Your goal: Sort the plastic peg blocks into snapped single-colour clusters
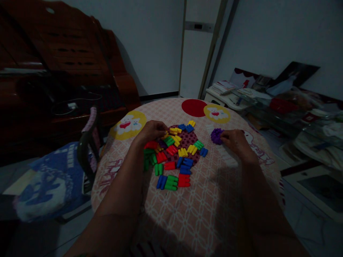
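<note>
Colourful plastic building blocks with rounded prongs lie in a loose spread on a round table. My left hand [152, 131] is at the far left of the spread, its fingers bent together over a yellow block [165, 135]. What sits between those fingertips is hidden. A dark purple block [162, 144] lies just below them. Over on the right, my right hand [235, 141] has its thumb and fingers closed at the right edge of a purple cluster of blocks [216, 136]. Green blocks [171, 183], red blocks [184, 180] and blue blocks [187, 164] lie nearer to me.
A patterned pink cloth [193, 210] covers the table. To the left stand a folding chair [88, 150] and a carved wooden bench [80, 64]. A cluttered glass-topped stand [284, 117] is at the right, and a tall white cabinet unit [197, 53] stands behind.
</note>
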Motion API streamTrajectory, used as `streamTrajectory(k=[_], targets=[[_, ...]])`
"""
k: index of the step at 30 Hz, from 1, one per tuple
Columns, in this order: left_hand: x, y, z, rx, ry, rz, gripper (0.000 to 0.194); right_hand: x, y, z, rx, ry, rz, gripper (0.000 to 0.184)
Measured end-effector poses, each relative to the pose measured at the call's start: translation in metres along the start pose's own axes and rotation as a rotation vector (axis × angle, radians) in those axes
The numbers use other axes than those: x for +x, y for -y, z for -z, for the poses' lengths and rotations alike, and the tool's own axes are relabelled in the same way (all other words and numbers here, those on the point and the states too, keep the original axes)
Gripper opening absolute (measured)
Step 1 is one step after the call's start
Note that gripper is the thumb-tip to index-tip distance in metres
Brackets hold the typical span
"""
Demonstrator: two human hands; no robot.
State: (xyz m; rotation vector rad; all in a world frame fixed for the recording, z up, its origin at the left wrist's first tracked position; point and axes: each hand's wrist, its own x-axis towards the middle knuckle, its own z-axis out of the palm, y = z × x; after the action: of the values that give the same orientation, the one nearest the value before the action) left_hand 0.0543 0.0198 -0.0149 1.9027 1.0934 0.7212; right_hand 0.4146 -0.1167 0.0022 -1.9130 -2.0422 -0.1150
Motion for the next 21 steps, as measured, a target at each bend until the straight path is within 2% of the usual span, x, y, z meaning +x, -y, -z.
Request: streamTrajectory(k=[3, 8, 12, 16, 21], targets=[[-0.003, 0.004, 0.008, 0.025, -0.021, 0.049, 0.024, 0.001, 0.0, -0.005, -0.077, 0.067, 0.003, 0.022], [-0.004, 0.006, 0.013, 0.061, -0.045, 0.048, 0.021, 0.002, 0.002, -0.01, -0.204, 0.148, -0.012, 0.024], [-0.004, 0.007, 0.014, 0.051, -0.018, 0.058, 0.022, 0.001, 0.004, -0.011, -0.261, 0.174, -0.02, 0.024], [-0.004, 0.009, 0.013, 0.061, 0.015, 0.063, 0.022, 0.0, 0.005, -0.009, -0.267, 0.161, -0.051, 0.022], [-0.005, 0.002, 0.013, 0.272, 0.043, 0.021, 0.015, 0.001, 0.012, -0.005, -0.238, 0.039, -0.068, 0.023]])
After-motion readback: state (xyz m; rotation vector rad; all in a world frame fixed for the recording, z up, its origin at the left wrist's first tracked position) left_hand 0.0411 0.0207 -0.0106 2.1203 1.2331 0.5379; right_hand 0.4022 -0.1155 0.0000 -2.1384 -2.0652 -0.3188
